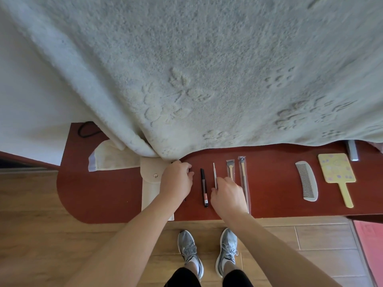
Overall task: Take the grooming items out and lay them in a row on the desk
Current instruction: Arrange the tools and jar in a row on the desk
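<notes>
A cream snap pouch (150, 189) lies on the red-brown desk (103, 195). My left hand (176, 180) is curled at the pouch's right edge, over a thin dark stick whose tip (185, 199) shows under the wrist. To its right lie a black pen (204, 187) and a thin silver tool (214, 172). My right hand (228, 193) pinches the tool's near end. Further right are two brushes in clear sleeves (229, 167) (243, 172), a white comb (306, 181) and a yellow hand mirror (336, 171).
A pale fleece blanket (207, 69) hangs over the back of the desk. A cream cloth bag (109, 158) and a black cord (87, 129) lie at the left. A grey object (352, 152) sits far right. Below the desk edge are wood floor and my shoes (207, 249).
</notes>
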